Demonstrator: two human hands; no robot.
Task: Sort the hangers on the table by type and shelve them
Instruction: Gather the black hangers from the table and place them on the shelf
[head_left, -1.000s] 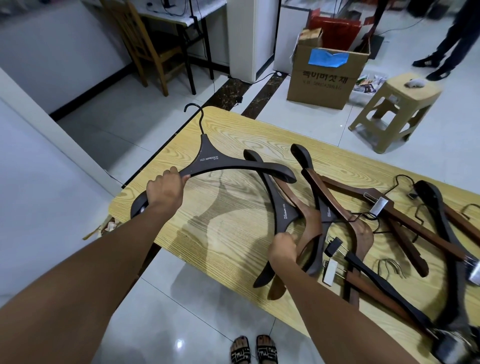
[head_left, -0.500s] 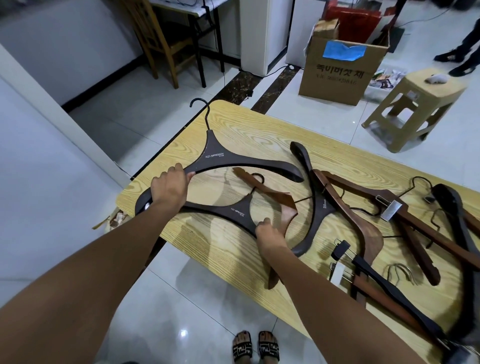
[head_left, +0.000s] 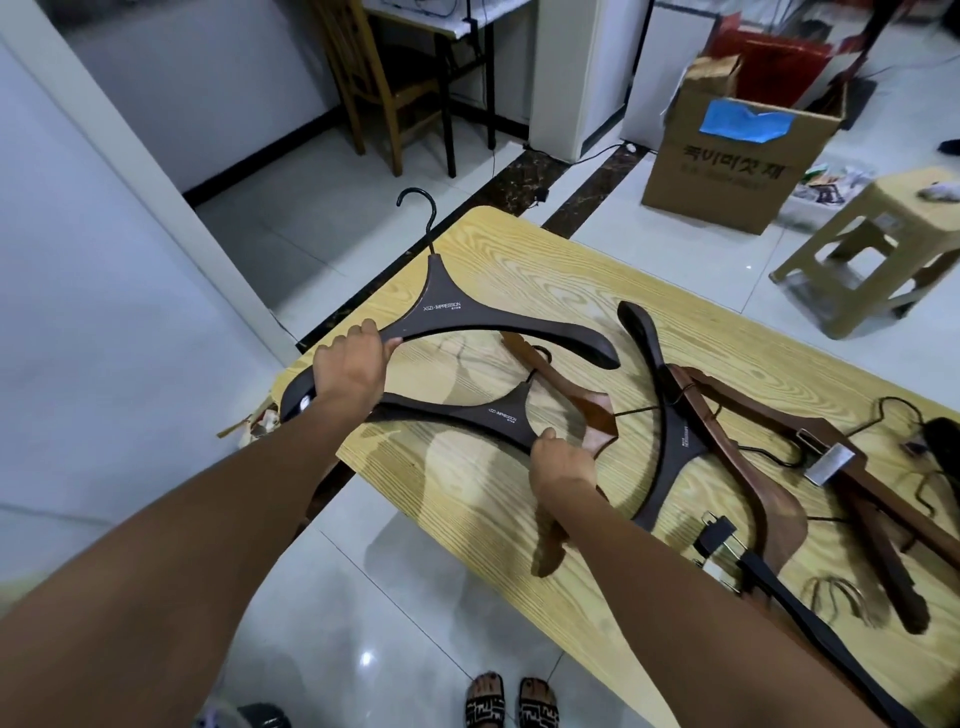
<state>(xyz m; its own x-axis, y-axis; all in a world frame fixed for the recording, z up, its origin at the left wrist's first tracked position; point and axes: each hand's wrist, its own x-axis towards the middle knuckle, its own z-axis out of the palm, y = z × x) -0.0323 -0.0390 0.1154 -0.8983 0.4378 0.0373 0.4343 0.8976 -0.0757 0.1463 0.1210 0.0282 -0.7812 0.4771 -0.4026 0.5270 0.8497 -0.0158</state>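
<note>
My left hand (head_left: 349, 370) grips the left arm of a big dark brown hanger (head_left: 457, 312) held over the table's left end, its hook pointing away. My right hand (head_left: 561, 460) holds a second dark brown hanger (head_left: 483, 415) just below the first, its left tip reaching under my left hand. A reddish-brown hanger (head_left: 587, 410) lies beneath them. Another dark hanger (head_left: 670, 415) rests to the right. Further right are brown clip hangers (head_left: 831, 457) and a black clip hanger (head_left: 769, 577).
The light wood table (head_left: 545, 260) runs from the left to the lower right. Beyond it stand a cardboard box (head_left: 727, 171), a plastic stool (head_left: 883, 244) and a wooden chair (head_left: 374, 78). A white wall edge (head_left: 130, 156) is at the left.
My right hand pulled a second dark hanger out of the pile and swung it left until it lies beside the one in my left hand. The view shifted slightly closer.
</note>
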